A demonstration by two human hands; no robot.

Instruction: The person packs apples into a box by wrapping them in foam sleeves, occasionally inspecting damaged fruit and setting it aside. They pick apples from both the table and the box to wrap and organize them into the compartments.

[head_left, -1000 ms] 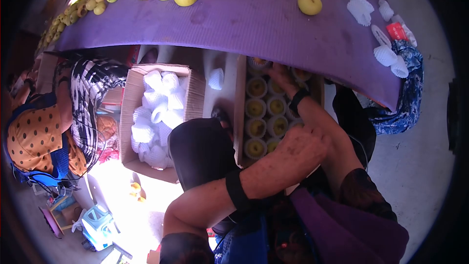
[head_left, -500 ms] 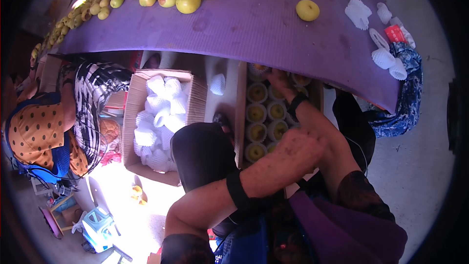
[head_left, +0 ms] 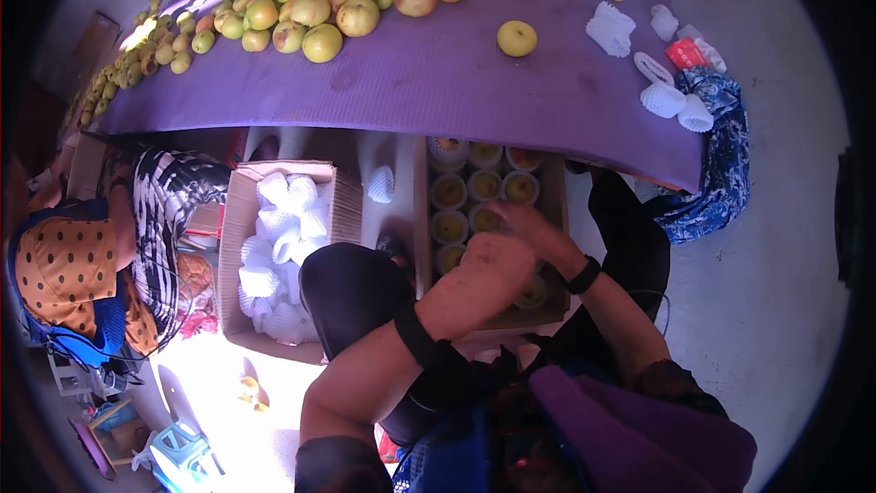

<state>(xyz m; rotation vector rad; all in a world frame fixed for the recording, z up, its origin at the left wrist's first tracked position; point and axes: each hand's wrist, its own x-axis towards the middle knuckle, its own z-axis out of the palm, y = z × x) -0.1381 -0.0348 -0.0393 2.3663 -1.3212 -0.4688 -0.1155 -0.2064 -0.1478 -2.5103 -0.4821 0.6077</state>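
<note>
A cardboard box [head_left: 422, 219] between my knees holds rows of apples in white foam nets, among them one apple [head_left: 448, 191] at the left side. Over the lower part of this box is my left hand [head_left: 497, 267], its back toward the camera and its fingers hidden. Just beyond it, my right hand [head_left: 525, 221] reaches in from the right over the packed apples, fingers partly visible and blurred. Whether either hand holds an apple cannot be made out. The two hands overlap in the view.
Many loose apples [head_left: 358, 16] lie on the purple table [head_left: 411, 96]. A second box [head_left: 347, 215] holds white foam nets [head_left: 283, 246]. Another person [head_left: 68, 260] sits at the left. Foam nets [head_left: 610, 29] and blue cloth [head_left: 712, 164] are at the right.
The view has shifted, showing more of the apple box. My right hand has drawn back from the box's far end toward its middle. My left hand has moved left, over the near part.
</note>
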